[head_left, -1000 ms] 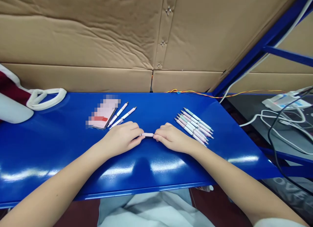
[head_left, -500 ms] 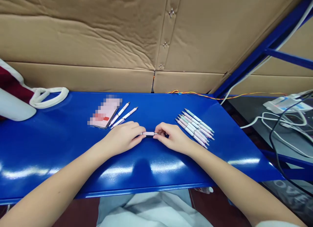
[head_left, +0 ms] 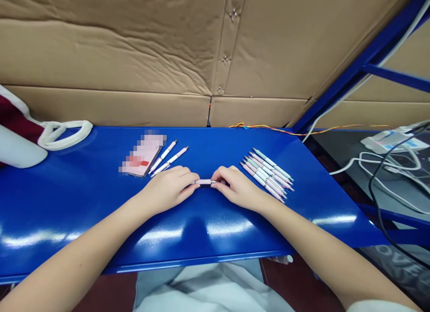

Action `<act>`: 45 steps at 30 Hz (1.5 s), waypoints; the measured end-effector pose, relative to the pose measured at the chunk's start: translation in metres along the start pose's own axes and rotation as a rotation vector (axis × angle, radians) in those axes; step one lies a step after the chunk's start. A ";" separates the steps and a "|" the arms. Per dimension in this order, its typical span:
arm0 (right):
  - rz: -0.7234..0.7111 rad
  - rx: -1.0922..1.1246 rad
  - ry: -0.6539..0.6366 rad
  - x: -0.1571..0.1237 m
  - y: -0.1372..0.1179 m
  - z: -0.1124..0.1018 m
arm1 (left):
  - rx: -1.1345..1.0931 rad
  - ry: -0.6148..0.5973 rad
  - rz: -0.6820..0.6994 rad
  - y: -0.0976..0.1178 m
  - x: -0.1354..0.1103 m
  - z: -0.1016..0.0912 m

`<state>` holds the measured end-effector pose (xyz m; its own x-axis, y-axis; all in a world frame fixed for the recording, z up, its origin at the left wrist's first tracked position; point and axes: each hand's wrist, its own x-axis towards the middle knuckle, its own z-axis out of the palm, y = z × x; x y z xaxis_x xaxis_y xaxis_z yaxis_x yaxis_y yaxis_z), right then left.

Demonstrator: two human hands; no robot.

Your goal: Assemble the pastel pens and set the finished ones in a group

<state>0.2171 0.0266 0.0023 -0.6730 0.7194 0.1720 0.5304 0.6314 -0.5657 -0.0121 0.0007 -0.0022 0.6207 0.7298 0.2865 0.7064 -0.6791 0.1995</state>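
A pink pen [head_left: 203,182] lies level between my two hands, just over the table. My left hand [head_left: 173,188] grips its barrel, and the fingers hide the left end. At the pen's metal tip, my right hand [head_left: 235,186] is closed in a pinch. Several pastel pens [head_left: 267,173] lie side by side in a slanted row to the right of my right hand. Beyond my left hand, a white-and-pink pen [head_left: 164,156] and a similar pen [head_left: 172,160] rest beside a pink pad or phone-like object [head_left: 143,157], partly blurred out.
The blue table [head_left: 83,191] backs onto a brown cardboard wall [head_left: 134,70]. At the left edge are a white cylinder [head_left: 20,144] and a white looped strap [head_left: 80,132]. White cables [head_left: 386,177] and a power strip [head_left: 393,141] lie on the grey surface at right.
Both hands keep the same hold on the pen, with hardly any movement. The whole view has shifted very slightly.
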 end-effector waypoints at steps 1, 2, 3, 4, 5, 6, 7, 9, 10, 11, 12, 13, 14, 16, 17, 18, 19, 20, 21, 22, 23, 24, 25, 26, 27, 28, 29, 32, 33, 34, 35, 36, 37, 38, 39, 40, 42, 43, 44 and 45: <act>-0.006 -0.008 -0.010 0.001 0.001 0.001 | -0.003 0.002 -0.006 0.000 0.000 0.000; -0.012 -0.014 -0.024 0.001 0.002 0.001 | -0.005 0.005 -0.007 0.000 0.000 0.000; -0.018 -0.020 -0.039 0.001 0.003 0.002 | -0.007 0.007 -0.006 0.000 0.000 0.000; -0.024 -0.023 -0.051 0.001 0.004 0.003 | -0.008 0.006 -0.002 0.000 0.000 0.000; -0.027 -0.022 -0.050 0.001 0.005 0.003 | -0.010 0.004 0.000 0.000 0.000 0.001; -0.029 -0.019 -0.035 0.001 0.005 0.003 | -0.012 0.003 -0.001 -0.001 0.000 0.001; -0.034 -0.015 -0.015 0.001 0.006 0.004 | -0.012 0.001 -0.003 -0.001 0.000 0.001; -0.055 -0.012 0.018 0.001 0.006 0.004 | -0.004 -0.009 -0.004 -0.003 0.000 0.002; -0.066 -0.021 0.027 0.001 0.006 0.004 | 0.004 -0.017 0.002 -0.003 0.001 0.002; -0.075 -0.037 0.030 0.001 0.006 0.004 | 0.014 -0.025 0.010 -0.003 0.001 0.003; -0.080 -0.055 0.028 0.001 0.006 0.004 | 0.024 -0.029 0.017 -0.003 0.001 0.003; -0.082 -0.073 0.026 0.001 0.006 0.004 | 0.032 -0.029 0.019 -0.003 0.001 0.003; -0.083 -0.090 0.025 0.001 0.006 0.004 | 0.038 -0.024 0.017 -0.003 0.001 0.004; -0.087 -0.126 0.026 0.001 0.006 0.004 | 0.042 -0.010 0.000 -0.002 0.000 0.004; -0.089 -0.147 0.025 0.001 0.006 0.004 | 0.043 -0.004 -0.008 -0.002 0.000 0.004; -0.091 -0.169 0.021 0.001 0.006 0.005 | 0.044 0.001 -0.013 -0.002 0.000 0.005; -0.093 -0.192 0.013 0.001 0.007 0.005 | 0.049 0.004 -0.012 -0.002 0.000 0.005; -0.095 -0.211 0.001 0.001 0.007 0.005 | 0.055 0.004 -0.008 -0.002 0.000 0.005; -0.097 -0.224 -0.014 0.001 0.006 0.005 | 0.062 0.003 -0.001 -0.001 0.000 0.005; -0.099 -0.230 -0.029 0.001 0.006 0.005 | 0.068 0.003 0.008 -0.001 0.001 0.005; -0.100 -0.230 -0.038 0.001 0.006 0.004 | 0.072 0.004 0.013 -0.002 0.001 0.005; -0.099 -0.226 -0.042 0.001 0.006 0.004 | 0.073 0.007 0.015 -0.002 0.001 0.005; -0.097 -0.224 -0.039 0.001 0.005 0.004 | 0.070 0.012 0.014 -0.002 0.001 0.005; -0.094 -0.225 -0.032 0.001 0.005 0.004 | 0.066 0.016 0.011 -0.002 0.001 0.005; -0.093 -0.230 -0.022 0.001 0.005 0.004 | 0.063 0.019 0.006 -0.002 0.001 0.005; -0.095 -0.236 -0.012 0.001 0.005 0.004 | 0.061 0.017 0.000 -0.003 0.001 0.005; -0.101 -0.242 -0.003 0.000 0.006 0.004 | 0.061 0.017 -0.006 -0.003 0.000 0.005; -0.130 -0.234 -0.005 0.001 0.007 0.004 | 0.067 0.016 -0.020 -0.003 0.000 0.005; -0.137 -0.226 -0.015 0.001 0.007 0.005 | 0.069 0.017 -0.020 -0.003 0.000 0.004; -0.139 -0.218 -0.027 0.001 0.008 0.005 | 0.071 0.018 -0.018 -0.003 -0.001 0.004; -0.137 -0.211 -0.036 0.001 0.007 0.005 | 0.072 0.016 -0.015 -0.003 -0.001 0.005; -0.131 -0.202 -0.039 0.000 0.007 0.004 | 0.072 0.013 -0.013 -0.003 -0.001 0.005; -0.123 -0.193 -0.034 0.000 0.007 0.004 | 0.073 0.011 -0.012 -0.003 -0.001 0.005; -0.114 -0.183 -0.024 0.000 0.006 0.004 | 0.072 0.009 -0.011 -0.003 -0.001 0.005; -0.107 -0.174 -0.013 0.000 0.006 0.004 | 0.073 0.007 -0.007 -0.002 -0.001 0.005; -0.104 -0.168 0.001 0.000 0.005 0.004 | 0.076 0.005 -0.004 -0.002 -0.001 0.005; -0.113 -0.166 0.022 0.000 0.006 0.004 | 0.084 0.007 0.001 -0.002 -0.001 0.005; -0.121 -0.173 0.029 0.000 0.006 0.005 | 0.088 0.010 0.000 -0.002 -0.001 0.005; -0.130 -0.182 0.033 0.000 0.007 0.005 | 0.092 0.016 -0.002 -0.002 -0.001 0.005; -0.140 -0.194 0.033 0.000 0.007 0.006 | 0.096 0.023 -0.004 -0.002 -0.001 0.005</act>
<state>0.2180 0.0298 -0.0065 -0.7310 0.6283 0.2660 0.5246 0.7669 -0.3697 -0.0122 0.0023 -0.0078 0.6104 0.7301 0.3071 0.7392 -0.6644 0.1103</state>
